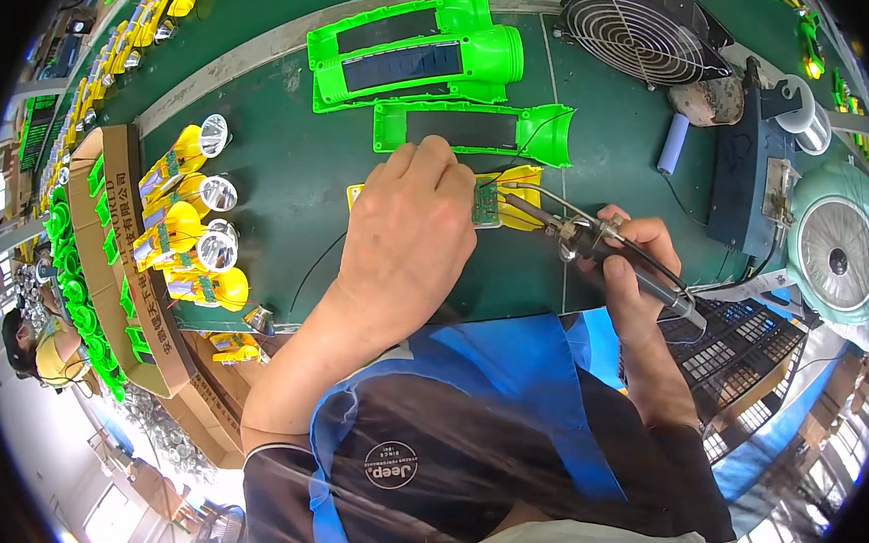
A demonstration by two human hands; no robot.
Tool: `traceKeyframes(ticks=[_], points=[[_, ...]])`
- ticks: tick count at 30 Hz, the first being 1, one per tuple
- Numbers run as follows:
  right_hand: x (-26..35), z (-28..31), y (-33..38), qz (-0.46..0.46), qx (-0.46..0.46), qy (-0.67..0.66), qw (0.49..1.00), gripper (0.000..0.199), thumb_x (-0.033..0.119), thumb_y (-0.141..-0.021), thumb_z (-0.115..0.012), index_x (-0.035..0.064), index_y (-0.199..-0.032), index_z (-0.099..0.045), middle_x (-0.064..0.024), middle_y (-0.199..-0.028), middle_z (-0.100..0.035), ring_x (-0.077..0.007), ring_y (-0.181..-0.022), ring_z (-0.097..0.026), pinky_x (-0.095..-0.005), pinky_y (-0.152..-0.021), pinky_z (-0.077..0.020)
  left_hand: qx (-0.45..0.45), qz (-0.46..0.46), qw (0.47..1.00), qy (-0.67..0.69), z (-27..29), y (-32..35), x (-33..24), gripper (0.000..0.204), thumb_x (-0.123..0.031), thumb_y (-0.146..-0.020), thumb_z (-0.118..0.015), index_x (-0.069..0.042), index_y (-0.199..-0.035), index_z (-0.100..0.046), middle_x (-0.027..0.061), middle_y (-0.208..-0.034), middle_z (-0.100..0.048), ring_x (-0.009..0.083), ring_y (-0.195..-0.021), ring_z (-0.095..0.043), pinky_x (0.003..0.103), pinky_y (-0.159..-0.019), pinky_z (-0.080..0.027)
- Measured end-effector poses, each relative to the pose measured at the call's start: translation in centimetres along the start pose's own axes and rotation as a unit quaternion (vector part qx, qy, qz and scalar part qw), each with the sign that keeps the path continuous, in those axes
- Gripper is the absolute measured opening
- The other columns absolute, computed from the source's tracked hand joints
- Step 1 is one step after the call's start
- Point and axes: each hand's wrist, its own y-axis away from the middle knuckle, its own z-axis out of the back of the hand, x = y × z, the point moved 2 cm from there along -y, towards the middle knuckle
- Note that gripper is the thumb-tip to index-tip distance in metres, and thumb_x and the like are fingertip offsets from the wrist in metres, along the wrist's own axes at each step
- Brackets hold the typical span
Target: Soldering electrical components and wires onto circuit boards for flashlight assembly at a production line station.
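A yellow flashlight body [520, 182] with a small green circuit board [487, 208] lies on the table, partly covered by my left hand [408, 229]. That hand is closed with its knuckles up; its fingertips and whatever they pinch are hidden. My right hand [640, 261] grips a soldering iron [572, 240] with a thin feed tube alongside. Its tip points left, close to the board. Just beyond lies a green flashlight shell half [545, 138] with a dark panel, and a thin black wire crosses its right end. Another black wire [316, 268] trails left of my wrist.
More green shells [487, 57] are stacked at the back. Several yellow flashlight units with reflectors [216, 192] stand left, beside a cardboard box [124, 258]. Right are a black fan [638, 25], a purple cylindrical cell [674, 144], a blue box unit [739, 167] with a solder spool [805, 114], and a pale green fan [836, 241].
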Motion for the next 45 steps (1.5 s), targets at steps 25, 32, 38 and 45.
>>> traceKeyframes(ticks=[25,32,38,45], points=[[2.3,-1.0,-5.0,0.151,0.057,-0.01,0.987,0.038,0.01,-0.088,-0.067,0.0016,-0.115,-0.043,-0.0183,-0.104,-0.056,-0.0254,-0.082,-0.068,-0.0357,-0.076,-0.0554,0.061,0.074,0.978,0.186,2.1,1.3,2.4,0.018,-0.008,-0.076,-0.069,-0.006,-0.089,-0.057,0.0101,-0.088,-0.059,0.0313,-0.078,-0.062,0.038,-0.063,-0.049],[1.2,-2.9,-8.0,0.294,0.073,0.082,0.949,0.035,0.007,-0.085,-0.068,0.0009,-0.113,-0.048,-0.0178,-0.104,-0.057,-0.0248,-0.086,-0.068,-0.0273,-0.067,-0.0552,-0.063,0.009,0.984,0.164,-0.9,-3.4,0.5,0.006,-0.005,-0.08,-0.066,-0.002,-0.083,-0.063,0.0104,-0.079,-0.063,0.0266,-0.068,-0.062,0.036,-0.06,-0.048],[0.6,-4.5,-9.3,0.305,0.157,0.288,0.894,0.044,-0.003,-0.072,-0.074,0.0058,-0.109,-0.054,-0.0146,-0.096,-0.064,-0.0287,-0.088,-0.065,-0.0338,-0.069,-0.0537,-0.088,0.056,0.95,0.293,1.4,-0.9,2.7,0.013,-0.001,-0.08,-0.066,-0.002,-0.093,-0.069,0.0108,-0.077,-0.058,0.0246,-0.066,-0.057,0.033,-0.059,-0.045],[1.1,-2.5,-6.6,0.274,0.143,0.234,0.922,0.04,0.002,-0.071,-0.077,0.0036,-0.106,-0.057,-0.0155,-0.094,-0.062,-0.0264,-0.077,-0.064,-0.0302,-0.063,-0.0523,-0.09,0.108,0.94,0.31,1.0,0.1,3.8,0.015,0.0,-0.078,-0.067,-0.004,-0.092,-0.064,0.0072,-0.077,-0.057,0.0229,-0.07,-0.057,0.033,-0.063,-0.045]])
